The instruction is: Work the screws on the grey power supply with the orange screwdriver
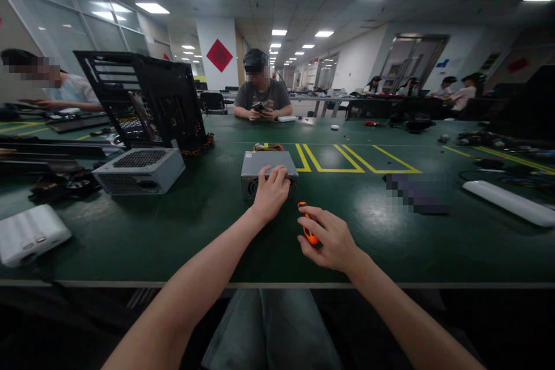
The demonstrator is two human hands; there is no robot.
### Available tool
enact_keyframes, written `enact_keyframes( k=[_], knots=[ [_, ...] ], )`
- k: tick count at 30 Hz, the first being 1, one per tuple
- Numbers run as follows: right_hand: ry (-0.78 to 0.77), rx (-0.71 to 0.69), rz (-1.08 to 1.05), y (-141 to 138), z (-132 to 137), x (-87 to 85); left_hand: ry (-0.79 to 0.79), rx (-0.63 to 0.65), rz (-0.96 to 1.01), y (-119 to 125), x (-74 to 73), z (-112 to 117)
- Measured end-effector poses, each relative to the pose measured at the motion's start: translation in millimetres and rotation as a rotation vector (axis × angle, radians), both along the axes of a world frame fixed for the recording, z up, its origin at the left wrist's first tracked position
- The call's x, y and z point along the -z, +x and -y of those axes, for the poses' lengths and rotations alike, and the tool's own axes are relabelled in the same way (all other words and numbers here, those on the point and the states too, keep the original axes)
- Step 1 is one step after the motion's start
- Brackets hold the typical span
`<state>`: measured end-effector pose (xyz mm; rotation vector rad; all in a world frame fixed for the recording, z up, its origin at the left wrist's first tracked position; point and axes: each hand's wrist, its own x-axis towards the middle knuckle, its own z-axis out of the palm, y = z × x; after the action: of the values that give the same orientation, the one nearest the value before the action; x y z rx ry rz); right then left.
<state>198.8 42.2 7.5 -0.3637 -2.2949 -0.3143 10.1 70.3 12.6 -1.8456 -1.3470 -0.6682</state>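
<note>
A grey computer power supply (260, 159) stands on the green table in front of me, with a fan grille on its near side and coloured cables behind it. My left hand (271, 195) grips its top near edge, fingers bent over the top face. To the right and nearer to me, my right hand (333, 238) is closed around an orange screwdriver (310, 235). The thumb and fingers pinch its handle. The shaft points towards the power supply's right side, but its tip is too dark to make out.
On the left are a second power supply (141, 170), a black computer case (151, 98) and a white power bank (32, 234). A white bar (507, 202) and a blurred dark object (418, 193) lie right. Across the table (208, 243) sits a person (262, 95); others are farther off.
</note>
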Motion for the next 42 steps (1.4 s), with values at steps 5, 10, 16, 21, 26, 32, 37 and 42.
enact_keyframes(
  k=[5,10,16,21,26,32,37,42],
  knots=[
    [-0.011,-0.004,-0.007,0,0,-0.3,0.013,0.015,0.012,-2,-1.2,3],
    [0.026,0.008,-0.015,-1,0,-0.5,0.018,0.012,-0.034,-2,-2.4,4],
    [0.077,-0.033,0.009,-1,1,-2.1,0.009,-0.020,-0.016,2,-2.3,2],
    [0.042,-0.051,0.009,-1,1,-4.0,-0.017,-0.038,-0.010,3,-1.6,1],
    [0.030,-0.063,-0.002,0,1,-1.9,-0.035,-0.048,-0.037,3,-1.3,1],
    [0.154,-0.038,-0.011,1,2,-3.0,-0.058,-0.068,-0.060,3,0.6,1],
    [0.131,-0.063,-0.004,6,1,-3.0,-0.082,-0.079,-0.046,3,1.3,1],
    [0.201,0.017,0.036,13,-1,1.9,-0.110,-0.062,-0.016,2,1.8,2]
  ],
)
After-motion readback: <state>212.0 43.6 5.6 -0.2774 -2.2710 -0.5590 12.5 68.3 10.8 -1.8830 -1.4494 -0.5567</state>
